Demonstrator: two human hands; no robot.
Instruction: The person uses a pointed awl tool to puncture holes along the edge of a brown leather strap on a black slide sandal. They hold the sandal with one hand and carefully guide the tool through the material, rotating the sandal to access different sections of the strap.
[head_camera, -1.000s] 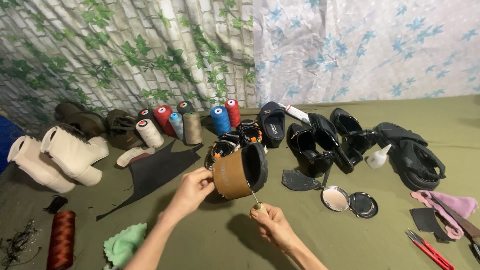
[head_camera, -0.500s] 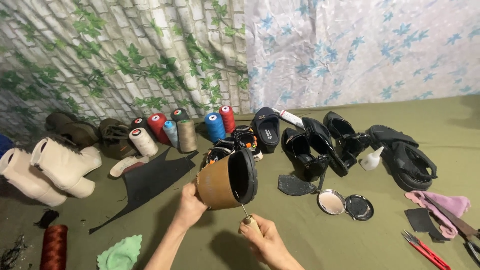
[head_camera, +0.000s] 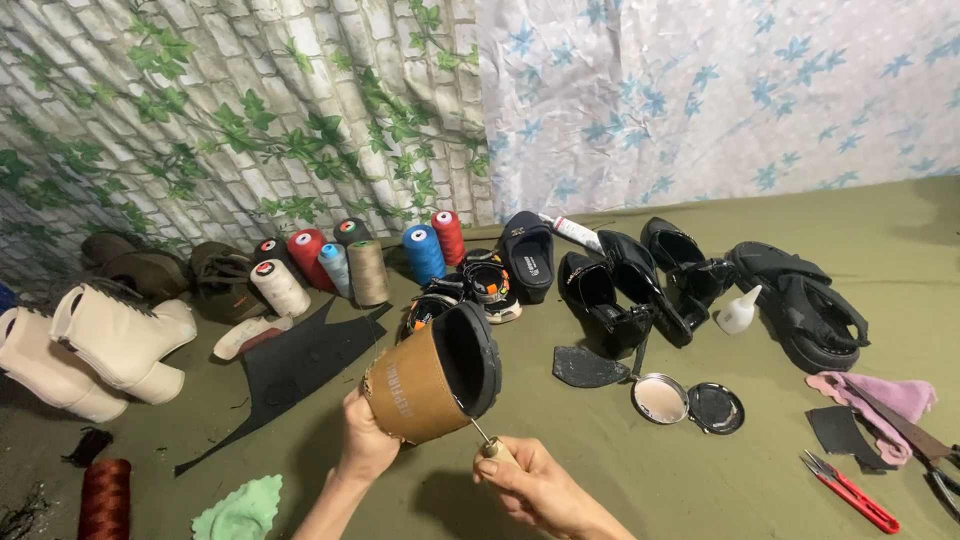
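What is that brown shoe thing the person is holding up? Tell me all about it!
It is a shoe seen sole-on: a tan, leathery-looking sole with a thick black rubbery rim round the heel end. It is held in the air, tilted on its side. The left hand grips its lower end. The right hand pokes a thin metal awl with a wooden handle against the rim.

We see thread spools (head_camera: 350, 262) behind the held shoe (head_camera: 432, 373). Boots (head_camera: 95, 345) lie left; sandals (head_camera: 700, 285) and snips (head_camera: 850, 492) right.

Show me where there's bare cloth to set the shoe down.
Bare olive cloth lies between the right hand and red snips, below the round open tin. The back row of thread spools and black shoes is crowded.
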